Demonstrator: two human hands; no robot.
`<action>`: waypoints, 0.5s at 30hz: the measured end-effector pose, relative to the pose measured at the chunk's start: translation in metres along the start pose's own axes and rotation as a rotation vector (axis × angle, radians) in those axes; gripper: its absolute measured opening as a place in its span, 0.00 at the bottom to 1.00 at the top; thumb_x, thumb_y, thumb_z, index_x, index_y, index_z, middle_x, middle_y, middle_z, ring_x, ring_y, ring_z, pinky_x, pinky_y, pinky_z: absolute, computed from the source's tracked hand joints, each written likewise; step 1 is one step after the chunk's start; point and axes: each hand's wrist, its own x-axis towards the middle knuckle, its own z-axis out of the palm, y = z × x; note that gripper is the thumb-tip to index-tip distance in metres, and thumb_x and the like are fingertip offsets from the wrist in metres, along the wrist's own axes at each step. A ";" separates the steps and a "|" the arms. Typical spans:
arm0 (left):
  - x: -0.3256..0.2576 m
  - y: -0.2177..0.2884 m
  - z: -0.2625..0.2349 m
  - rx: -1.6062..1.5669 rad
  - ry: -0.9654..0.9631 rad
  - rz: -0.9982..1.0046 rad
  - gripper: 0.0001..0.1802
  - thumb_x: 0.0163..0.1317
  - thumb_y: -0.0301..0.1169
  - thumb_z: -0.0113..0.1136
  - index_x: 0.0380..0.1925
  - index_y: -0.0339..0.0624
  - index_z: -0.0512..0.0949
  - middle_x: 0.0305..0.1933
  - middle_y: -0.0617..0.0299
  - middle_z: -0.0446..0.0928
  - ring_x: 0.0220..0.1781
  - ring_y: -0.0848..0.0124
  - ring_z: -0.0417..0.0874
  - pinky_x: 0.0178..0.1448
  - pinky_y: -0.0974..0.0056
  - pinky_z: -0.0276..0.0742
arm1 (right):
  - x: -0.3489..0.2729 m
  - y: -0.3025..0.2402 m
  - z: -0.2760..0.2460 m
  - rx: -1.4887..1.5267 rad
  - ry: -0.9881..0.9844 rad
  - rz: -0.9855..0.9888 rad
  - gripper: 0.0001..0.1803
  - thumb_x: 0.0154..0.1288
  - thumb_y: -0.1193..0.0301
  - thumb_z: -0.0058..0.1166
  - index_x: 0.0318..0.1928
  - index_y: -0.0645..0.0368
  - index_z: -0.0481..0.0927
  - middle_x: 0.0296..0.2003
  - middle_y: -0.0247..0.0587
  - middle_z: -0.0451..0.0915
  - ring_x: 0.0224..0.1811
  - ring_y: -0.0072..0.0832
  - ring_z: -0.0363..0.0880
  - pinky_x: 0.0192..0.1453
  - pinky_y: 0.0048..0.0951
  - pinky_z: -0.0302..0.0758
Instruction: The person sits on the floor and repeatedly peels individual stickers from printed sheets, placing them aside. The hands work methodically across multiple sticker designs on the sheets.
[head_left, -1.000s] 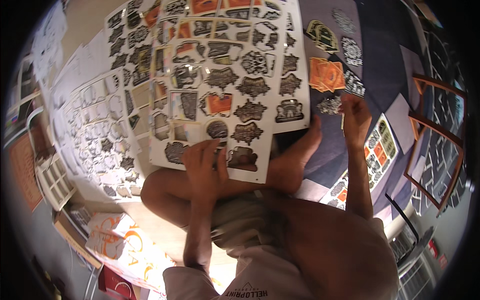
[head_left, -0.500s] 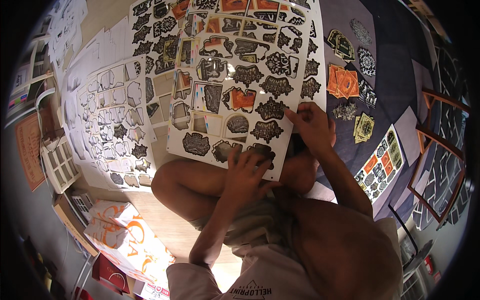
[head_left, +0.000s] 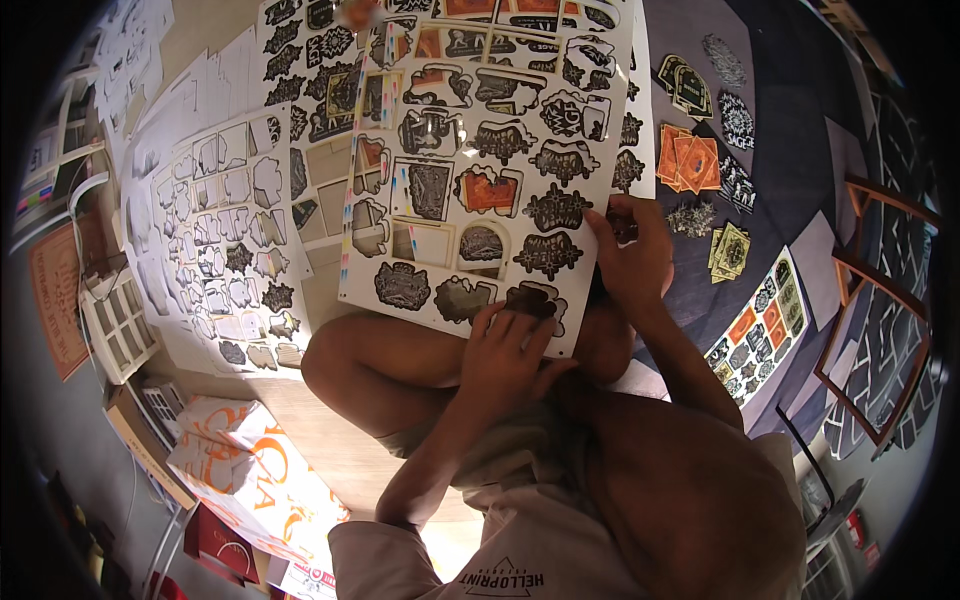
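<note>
A large white sheet of die-cut stickers, mostly black with a few orange ones, lies tilted over my crossed legs. At its right edge, my right hand has the thumb on the sheet beside a black ornate sticker; the fingers curl around the edge and are partly hidden. My left hand rests on the lower edge, fingers lying over a dark sticker and thumb pointing right, off the sheet. Some cut-outs have been emptied and show through.
More sticker sheets lie beneath and beyond; a mostly emptied sheet is at left. Sorted piles include orange cards, yellow stickers and black stickers. A smaller sticker sheet, wooden frame and orange-printed white bag lie farther out.
The sheet has shifted slightly right and downward. My left hand has moved right with its fingers closer together; my right hand stays at the edge. A blurred orange-pink patch appears at the top.
</note>
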 end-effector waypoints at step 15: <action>0.059 -0.021 -0.024 -0.148 0.203 -0.032 0.18 0.57 0.37 0.71 0.43 0.39 0.82 0.46 0.53 0.78 0.51 0.51 0.79 0.55 0.50 0.75 | 0.032 0.008 0.013 1.028 -0.521 0.659 0.21 0.67 0.74 0.63 0.58 0.70 0.75 0.47 0.48 0.85 0.43 0.32 0.87 0.47 0.31 0.87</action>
